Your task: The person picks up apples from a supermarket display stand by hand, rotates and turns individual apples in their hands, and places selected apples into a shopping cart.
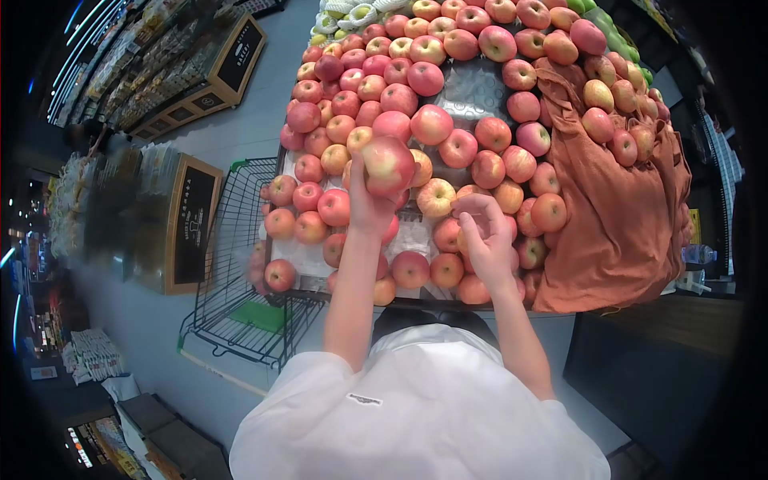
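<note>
A large red and yellow apple is held up in my left hand, above the display of apples. My fingers wrap round its underside and are partly hidden by it. To the right, my right hand hovers over the near apples with its fingers loosely curved and apart, nothing visible between them. Close to its fingertips lies a yellowish apple. Many more red apples, such as one near the front edge, fill the stand around both hands.
A green-edged wire shopping cart stands against the stand's left side. An orange-brown cloth drapes over the right side. Clear plastic trays show between the apples. Shelves with a chalkboard sign line the left, across the grey floor.
</note>
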Available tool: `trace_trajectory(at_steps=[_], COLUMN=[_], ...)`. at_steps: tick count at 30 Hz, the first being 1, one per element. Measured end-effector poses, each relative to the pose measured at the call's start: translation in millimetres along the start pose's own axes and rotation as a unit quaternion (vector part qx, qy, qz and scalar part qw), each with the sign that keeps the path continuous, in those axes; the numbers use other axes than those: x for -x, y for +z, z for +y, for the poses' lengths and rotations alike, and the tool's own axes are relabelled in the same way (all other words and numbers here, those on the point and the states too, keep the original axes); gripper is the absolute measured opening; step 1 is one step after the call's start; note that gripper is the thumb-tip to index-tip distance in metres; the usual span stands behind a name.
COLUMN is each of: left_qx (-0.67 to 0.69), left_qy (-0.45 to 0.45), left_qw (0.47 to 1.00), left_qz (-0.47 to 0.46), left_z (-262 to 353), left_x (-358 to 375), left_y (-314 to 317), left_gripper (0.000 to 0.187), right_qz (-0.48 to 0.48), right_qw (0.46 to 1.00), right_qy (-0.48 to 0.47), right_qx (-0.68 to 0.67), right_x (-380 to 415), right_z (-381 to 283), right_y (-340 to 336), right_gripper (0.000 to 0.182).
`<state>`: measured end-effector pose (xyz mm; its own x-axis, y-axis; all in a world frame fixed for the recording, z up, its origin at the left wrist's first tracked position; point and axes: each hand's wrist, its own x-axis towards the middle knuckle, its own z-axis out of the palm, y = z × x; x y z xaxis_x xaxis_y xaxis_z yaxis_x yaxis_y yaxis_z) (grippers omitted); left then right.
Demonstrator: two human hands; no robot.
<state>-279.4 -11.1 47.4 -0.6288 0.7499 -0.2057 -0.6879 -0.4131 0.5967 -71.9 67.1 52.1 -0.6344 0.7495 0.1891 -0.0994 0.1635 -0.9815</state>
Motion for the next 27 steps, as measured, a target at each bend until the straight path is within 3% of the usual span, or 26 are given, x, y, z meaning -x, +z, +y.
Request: trace_trajectory(at_steps=[6, 8, 10, 12, 15, 18, 19, 21, 24, 27], left_qx=[0.018, -0.023, -0.053, -0.172, -0.3, -0.396, -0.378, -0.345, -0.107, 0.139], left_qy=[-0.088, -0.09, -0.084, -0.028, 0.078, 0.122, 0.118, 0.112, -0.068, -0.239], left_qw=[0.989, 0.991, 0.989, 0.973, 0.928, 0.877, 0.885, 0.9, 0.987, 0.94], left_qz=[-0.118, -0.098, -0.107, -0.154, -0.205, -0.244, -0.244, -0.241, -0.094, -0.199], left_z=[0, -3, -7, -2, 7, 14, 12, 2, -12, -5], left_x=[32, 45, 52, 58, 68, 73, 74, 78, 88, 80], left_y=[-11, -3, -1, 3, 12, 17, 18, 22, 22, -6], left_gripper=[0.074, 0.069, 0.062, 0.058, 0.045, 0.047, 0.048, 0.049, 0.057, 0.064], right_qz=[0.011, -0.01, -0.018, -0.029, -0.06, -0.022, -0.008, 0.0, -0.018, -0.047], right_qw=[0.949, 0.934, 0.936, 0.941, 0.976, 0.996, 0.986, 0.981, 0.983, 0.992], right_qy=[-0.224, -0.267, -0.267, -0.254, -0.155, -0.02, 0.031, 0.053, 0.058, 0.036], right_qx=[0.22, 0.238, 0.229, 0.22, 0.139, -0.087, -0.164, -0.187, -0.173, -0.112], right_x=[-13, -16, -16, -17, -20, -13, -12, -12, -8, 7], right_z=[-60, -68, -62, -63, -48, -55, -57, -36, -33, -56], right_y=[46, 58, 67, 68, 56, 61, 61, 56, 45, 33], right_gripper=[0.055, 0.059, 0.058, 0.048, 0.045, 0.049, 0.05, 0.051, 0.043, 0.038])
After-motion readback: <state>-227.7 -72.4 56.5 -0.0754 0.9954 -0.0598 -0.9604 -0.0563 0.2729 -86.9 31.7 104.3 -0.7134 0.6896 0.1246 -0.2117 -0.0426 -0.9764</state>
